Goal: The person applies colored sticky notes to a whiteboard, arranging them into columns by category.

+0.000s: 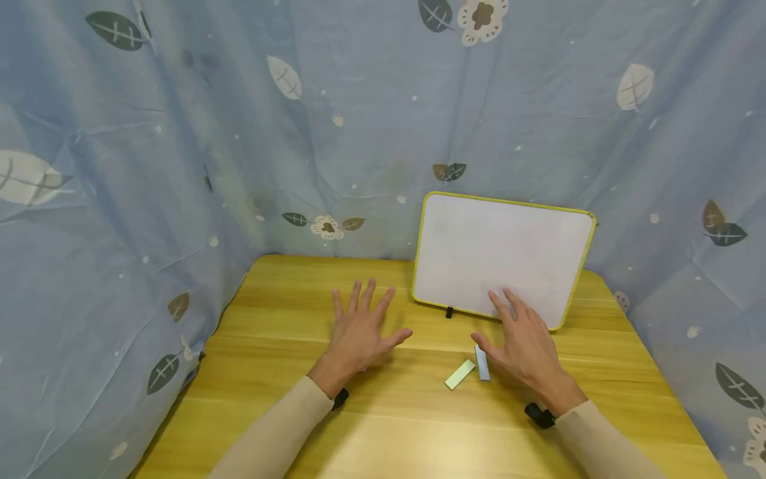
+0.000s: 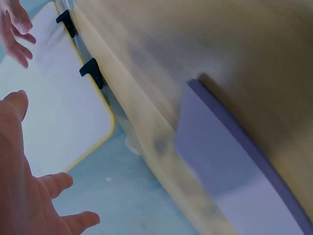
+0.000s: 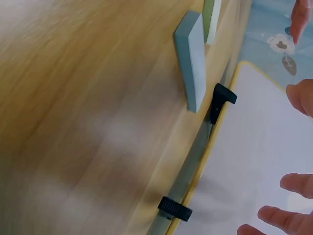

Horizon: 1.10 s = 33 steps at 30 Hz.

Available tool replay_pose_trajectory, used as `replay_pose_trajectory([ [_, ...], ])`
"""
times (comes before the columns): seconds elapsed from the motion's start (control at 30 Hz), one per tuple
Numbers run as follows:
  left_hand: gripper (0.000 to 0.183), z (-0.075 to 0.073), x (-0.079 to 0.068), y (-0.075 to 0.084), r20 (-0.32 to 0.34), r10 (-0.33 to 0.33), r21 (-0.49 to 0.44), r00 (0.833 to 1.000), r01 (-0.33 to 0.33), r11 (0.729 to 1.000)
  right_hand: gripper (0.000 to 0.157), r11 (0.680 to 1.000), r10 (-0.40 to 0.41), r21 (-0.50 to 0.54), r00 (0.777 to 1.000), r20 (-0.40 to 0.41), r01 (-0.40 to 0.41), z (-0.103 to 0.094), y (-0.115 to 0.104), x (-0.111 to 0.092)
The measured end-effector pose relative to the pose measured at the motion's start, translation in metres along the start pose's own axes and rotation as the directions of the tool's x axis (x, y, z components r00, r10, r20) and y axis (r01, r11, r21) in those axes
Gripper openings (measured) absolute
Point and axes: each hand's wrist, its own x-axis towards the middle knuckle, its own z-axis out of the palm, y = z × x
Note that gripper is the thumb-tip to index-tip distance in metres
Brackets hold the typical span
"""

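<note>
My left hand [image 1: 359, 336] hovers over the table with its fingers spread and nothing in its grasp. Below it lies a purple block [image 2: 220, 152], large in the left wrist view and almost wholly hidden by the hand in the head view. My right hand [image 1: 529, 349], fingers apart and holding nothing, is in front of the lower part of a yellow-framed whiteboard [image 1: 503, 256]. Close to the right thumb is a light blue block [image 1: 482, 366]. A pale green block [image 1: 459, 374] lies just left of the blue one, at an angle to it.
The whiteboard leans back on black feet [image 3: 220, 100] at the rear right of the wooden table [image 1: 281, 299]. A blue curtain [image 1: 359, 133] with leaf and flower prints surrounds the table's back and sides. Each wrist bears a black device [image 1: 540, 416].
</note>
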Motion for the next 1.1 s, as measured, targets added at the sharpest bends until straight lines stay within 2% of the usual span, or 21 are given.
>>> replay_pose_trajectory([
  [0.17, 0.098, 0.003, 0.006, 0.008, -0.010, 0.029, 0.000, 1.000, -0.029, 1.000, 0.088, 1.000, -0.002, 0.002, 0.999, -0.045, 0.003, 0.001, 0.006, -0.004],
  [0.4, 0.095, 0.007, 0.016, 0.022, -0.011, 0.070, 0.001, 0.997, -0.070, 0.998, 0.069, 1.000, -0.006, 0.002, 0.996, -0.088, 0.006, 0.002, 0.012, -0.008],
  [0.6, 0.090, 0.012, 0.024, 0.035, 0.006, 0.106, -0.010, 0.994, -0.106, 0.994, 0.055, 0.998, 0.050, 0.040, 0.998, -0.033, -0.048, 0.000, 0.017, -0.010],
  [0.87, 0.084, 0.023, 0.034, 0.052, 0.046, 0.157, -0.032, 0.987, -0.156, 0.987, 0.049, 0.992, 0.093, 0.076, 0.995, 0.037, -0.096, -0.002, 0.024, -0.012],
  [1.1, 0.082, 0.031, 0.041, 0.064, 0.077, 0.229, -0.023, 0.970, -0.228, 0.973, 0.042, 0.995, 0.080, 0.054, 0.996, 0.030, -0.081, 0.003, 0.030, -0.014],
])
